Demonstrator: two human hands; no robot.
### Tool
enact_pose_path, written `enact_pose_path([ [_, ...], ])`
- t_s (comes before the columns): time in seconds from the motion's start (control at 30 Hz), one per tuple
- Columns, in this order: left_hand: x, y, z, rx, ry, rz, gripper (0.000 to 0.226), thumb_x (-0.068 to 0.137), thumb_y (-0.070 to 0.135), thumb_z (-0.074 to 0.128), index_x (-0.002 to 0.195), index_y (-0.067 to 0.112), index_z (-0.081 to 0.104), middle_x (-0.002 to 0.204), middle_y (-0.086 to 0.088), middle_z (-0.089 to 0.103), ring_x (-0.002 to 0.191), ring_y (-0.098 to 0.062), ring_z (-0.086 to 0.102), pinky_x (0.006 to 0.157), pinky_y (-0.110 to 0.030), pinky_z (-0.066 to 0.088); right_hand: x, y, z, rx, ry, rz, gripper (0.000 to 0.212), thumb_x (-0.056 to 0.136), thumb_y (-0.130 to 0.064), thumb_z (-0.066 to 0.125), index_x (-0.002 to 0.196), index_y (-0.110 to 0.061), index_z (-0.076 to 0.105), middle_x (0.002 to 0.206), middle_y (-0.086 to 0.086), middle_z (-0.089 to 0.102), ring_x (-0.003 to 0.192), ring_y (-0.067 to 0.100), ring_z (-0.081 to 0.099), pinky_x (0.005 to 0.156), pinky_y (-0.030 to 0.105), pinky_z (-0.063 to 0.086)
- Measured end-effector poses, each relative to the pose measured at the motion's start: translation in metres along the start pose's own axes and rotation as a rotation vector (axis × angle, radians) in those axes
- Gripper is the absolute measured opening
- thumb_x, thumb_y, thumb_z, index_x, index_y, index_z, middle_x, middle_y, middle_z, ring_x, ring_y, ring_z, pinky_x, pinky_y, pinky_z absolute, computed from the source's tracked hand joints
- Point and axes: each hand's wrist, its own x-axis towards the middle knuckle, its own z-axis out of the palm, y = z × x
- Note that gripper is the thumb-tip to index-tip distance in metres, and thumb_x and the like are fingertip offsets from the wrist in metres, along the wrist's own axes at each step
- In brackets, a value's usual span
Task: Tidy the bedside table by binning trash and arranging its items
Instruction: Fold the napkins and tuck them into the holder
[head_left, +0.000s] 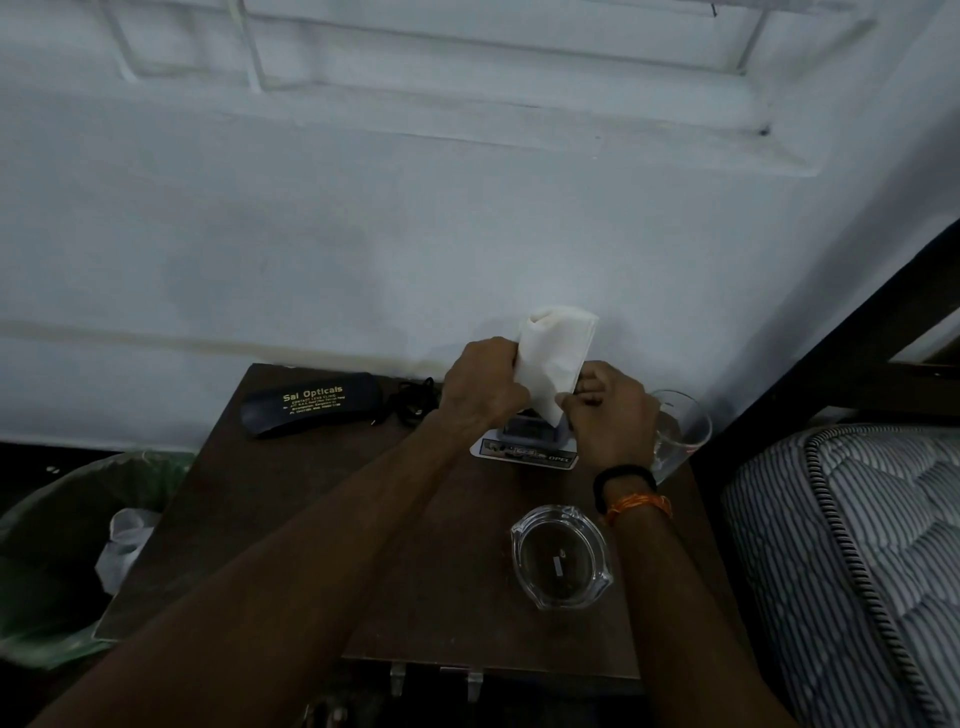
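Several things share the dark bedside table (291, 519), which is set against a pale wall, with a striped mattress (852, 561) to its right and a bin lined with a green bag (62, 551) to its left. Some white crumpled trash (124, 545) can already be seen in the bin. At the table's far left a black glasses case (310, 404) is laid, with a tangle of black cord (413, 401) just beside it. A glass ashtray (561, 557) is placed near the front right, and a drinking glass (680, 426) is partly hidden behind the right wrist. A small card (524, 456) is lying under the hands, with a dark boxy thing on it that cannot be identified.

Above the card, a white tissue (556, 358) is gripped on both sides: the left hand (485, 387) is closed on its left edge, and its lower corner is pinched by the right hand (615, 410). The step in hand appears to be folding or bunching the tissue. Whether it is trash or an item to be kept cannot be told. If trash, it would next need to be carried left, clear of the case, and dropped into the bin.
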Motion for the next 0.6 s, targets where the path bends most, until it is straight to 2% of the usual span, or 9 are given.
enact_pose_path([
  [0.1,-0.001,0.001,0.0,-0.018,0.005,-0.01,0.025,0.066,0.018,0.07,0.086,0.004,0.065,0.085,-0.011,0.068,0.079,-0.028,0.064,0.065,-0.038,0.057,-0.002,0.004,0.006,-0.058,-0.015,-0.014,0.024,0.075,-0.014,0.078,0.096,-0.013,0.068,0.09,0.005,0.072,0.082,0.018,0.064,0.064,0.018,0.044],
  [0.17,-0.001,0.001,0.0,-0.029,0.003,-0.026,0.028,0.061,0.024,0.065,0.082,0.006,0.064,0.081,-0.01,0.067,0.076,-0.028,0.064,0.064,-0.038,0.058,-0.002,0.007,0.012,-0.173,-0.044,-0.037,0.036,0.069,-0.022,0.081,0.099,-0.016,0.064,0.093,0.004,0.07,0.09,0.025,0.061,0.067,0.026,0.044],
  [0.23,-0.001,0.0,-0.001,-0.04,-0.006,-0.035,0.027,0.056,0.027,0.06,0.076,0.009,0.06,0.076,-0.006,0.063,0.074,-0.028,0.064,0.062,-0.037,0.057,-0.002,0.009,0.016,-0.28,-0.051,-0.04,0.04,0.066,-0.023,0.081,0.1,-0.015,0.061,0.094,0.006,0.066,0.095,0.031,0.055,0.069,0.031,0.04],
  [0.4,0.0,-0.001,0.0,-0.04,-0.011,-0.034,0.018,0.065,0.015,0.069,0.072,0.011,0.054,0.074,-0.004,0.059,0.075,-0.029,0.064,0.058,-0.034,0.054,-0.005,0.006,0.021,-0.491,0.004,-0.06,0.031,0.071,-0.022,0.075,0.098,-0.012,0.065,0.096,0.009,0.066,0.093,0.03,0.055,0.077,0.035,0.041],
  [0.5,0.001,-0.002,0.0,-0.035,0.001,-0.039,0.017,0.066,0.014,0.071,0.078,0.008,0.059,0.081,-0.009,0.065,0.078,-0.03,0.064,0.063,-0.039,0.057,-0.005,0.0,0.024,-0.484,0.007,-0.013,0.029,0.076,-0.017,0.071,0.103,-0.009,0.066,0.102,0.011,0.065,0.099,0.031,0.053,0.077,0.036,0.044],
  [0.6,0.002,-0.004,0.002,-0.026,0.013,-0.022,0.024,0.069,0.015,0.071,0.088,0.003,0.063,0.09,-0.012,0.068,0.084,-0.03,0.065,0.065,-0.038,0.056,-0.002,-0.004,0.026,-0.42,-0.003,0.019,0.025,0.077,-0.014,0.069,0.101,-0.006,0.066,0.102,0.014,0.065,0.098,0.032,0.058,0.073,0.036,0.048],
])
